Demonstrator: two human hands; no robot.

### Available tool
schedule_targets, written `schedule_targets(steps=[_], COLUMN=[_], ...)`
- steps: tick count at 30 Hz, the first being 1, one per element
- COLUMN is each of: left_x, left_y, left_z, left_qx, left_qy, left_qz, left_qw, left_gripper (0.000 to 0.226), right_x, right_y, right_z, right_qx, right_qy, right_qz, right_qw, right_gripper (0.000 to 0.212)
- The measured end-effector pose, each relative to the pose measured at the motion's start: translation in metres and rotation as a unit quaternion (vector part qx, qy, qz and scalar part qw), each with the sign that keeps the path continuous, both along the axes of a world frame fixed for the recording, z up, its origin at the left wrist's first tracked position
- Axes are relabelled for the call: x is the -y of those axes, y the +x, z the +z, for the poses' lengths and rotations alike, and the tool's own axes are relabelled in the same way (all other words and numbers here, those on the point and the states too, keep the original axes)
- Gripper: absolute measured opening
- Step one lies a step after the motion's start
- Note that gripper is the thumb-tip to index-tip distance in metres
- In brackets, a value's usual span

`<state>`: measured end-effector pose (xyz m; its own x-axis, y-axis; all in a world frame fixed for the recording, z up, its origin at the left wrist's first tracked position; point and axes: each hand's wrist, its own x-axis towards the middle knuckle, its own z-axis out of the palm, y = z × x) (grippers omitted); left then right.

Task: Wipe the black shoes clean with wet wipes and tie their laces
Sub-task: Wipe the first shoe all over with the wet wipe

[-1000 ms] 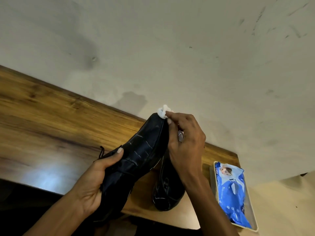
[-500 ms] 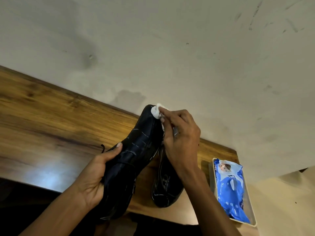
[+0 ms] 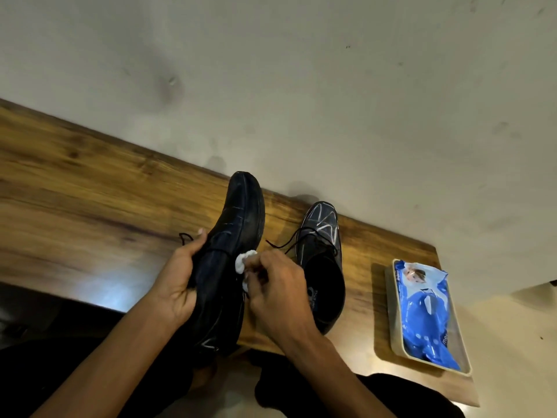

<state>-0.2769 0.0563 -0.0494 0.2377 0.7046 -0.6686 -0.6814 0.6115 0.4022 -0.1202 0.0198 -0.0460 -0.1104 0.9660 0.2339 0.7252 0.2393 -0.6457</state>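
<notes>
White wipe in right hand, against shoe

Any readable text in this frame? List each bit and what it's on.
Nothing reads whole.
Blue wipes pack: white letters at the top left edge and lower right edge, roughly "me...", cut off and blurred.
Insole of the shoe on the table: a pale printed mark near the right hand, too small to read.

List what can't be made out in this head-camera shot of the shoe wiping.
- Held shoe: its heel end is lost against dark clothing, its laced top turned away and covered by the left hand.
- Wet wipe: mostly hidden inside the right hand.
- Pack of wipes: print too small to read.
- Second shoe: insole logo partly behind the right hand.
</notes>
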Motion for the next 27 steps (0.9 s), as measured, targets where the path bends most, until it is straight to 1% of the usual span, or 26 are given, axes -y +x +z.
schedule_targets(steps=[2, 6, 8, 10, 12, 13, 14, 15, 16, 17, 18, 19, 20, 21, 22, 24, 25, 27], left_x=[-0.002, -0.004, -0.004, 0.000, 0.004, 0.005, 0.007, 0.008, 0.008, 0.007, 0.007, 0.008, 0.009, 0.010, 0.011, 0.015, 0.015, 0.016], left_y=[-0.004, -0.008, -0.010, -0.013, -0.014, -0.013, -0.012, -0.011, -0.010, -0.010, -0.009, -0.009, -0.009, -0.007, -0.006, -0.003, -0.002, 0.000], left_z=[-0.004, -0.008, -0.009, -0.005, -0.003, -0.004, -0.004, -0.005, -0.006, -0.008, -0.009, -0.011, -0.012, -0.013, -0.015, -0.015, -0.016, -0.018], left_qx=[-0.021, -0.036, -0.034, -0.023, -0.019, -0.036, -0.068, -0.101, -0.128, -0.147, -0.161, -0.172, -0.179, -0.185, -0.191, -0.200, -0.195, -0.187], left_qy=[-0.014, -0.015, 0.006, 0.045, 0.095, 0.115, 0.130, 0.140, 0.145, 0.144, 0.139, 0.134, 0.136, 0.142, 0.148, 0.150, 0.151, 0.152], left_qz=[-0.013, -0.036, -0.034, -0.057, -0.102, -0.117, -0.128, -0.133, -0.138, -0.136, -0.131, -0.126, -0.124, -0.124, -0.125, -0.138, -0.142, -0.145], left_qw=[1.000, 0.999, 0.999, 0.997, 0.990, 0.986, 0.981, 0.976, 0.971, 0.969, 0.968, 0.968, 0.967, 0.965, 0.962, 0.958, 0.959, 0.960], left_gripper=[0.054, 0.072, 0.078, 0.082, 0.077, 0.066, 0.053, 0.045, 0.044, 0.048, 0.059, 0.073, 0.083, 0.086, 0.086, 0.077, 0.069, 0.044], right_x=[0.002, 0.000, 0.001, 0.002, -0.002, -0.004, -0.008, -0.011, -0.016, -0.021, -0.028, -0.036, -0.046, -0.055, -0.065, -0.075, -0.074, -0.060], right_y=[-0.008, -0.012, -0.013, -0.014, -0.014, -0.014, -0.013, -0.012, -0.012, -0.011, -0.011, -0.010, -0.008, -0.005, -0.002, 0.002, 0.001, -0.004], right_z=[-0.009, -0.018, -0.017, -0.014, -0.011, -0.010, -0.010, -0.009, -0.008, -0.006, -0.004, -0.001, 0.001, 0.003, 0.004, 0.005, 0.005, 0.008], right_qx=[-0.001, -0.042, -0.057, -0.087, -0.117, -0.131, -0.143, -0.149, -0.148, -0.139, -0.119, -0.085, -0.039, 0.008, 0.047, 0.091, 0.112, 0.137], right_qy=[-0.025, -0.045, -0.061, -0.084, -0.105, -0.110, -0.111, -0.108, -0.097, -0.080, -0.058, -0.035, -0.009, 0.014, 0.030, 0.034, 0.030, 0.025], right_qz=[-0.002, -0.030, -0.039, -0.052, -0.067, -0.073, -0.079, -0.083, -0.086, -0.090, -0.092, -0.091, -0.089, -0.084, -0.080, -0.065, -0.052, -0.015], right_qw=[1.000, 0.998, 0.996, 0.991, 0.985, 0.982, 0.980, 0.979, 0.980, 0.983, 0.987, 0.992, 0.995, 0.996, 0.995, 0.993, 0.992, 0.990], right_gripper=[0.012, 0.013, 0.014, 0.014, 0.014, 0.014, 0.014, 0.016, 0.017, 0.018, 0.020, 0.021, 0.023, 0.023, 0.024, 0.023, 0.024, 0.025])
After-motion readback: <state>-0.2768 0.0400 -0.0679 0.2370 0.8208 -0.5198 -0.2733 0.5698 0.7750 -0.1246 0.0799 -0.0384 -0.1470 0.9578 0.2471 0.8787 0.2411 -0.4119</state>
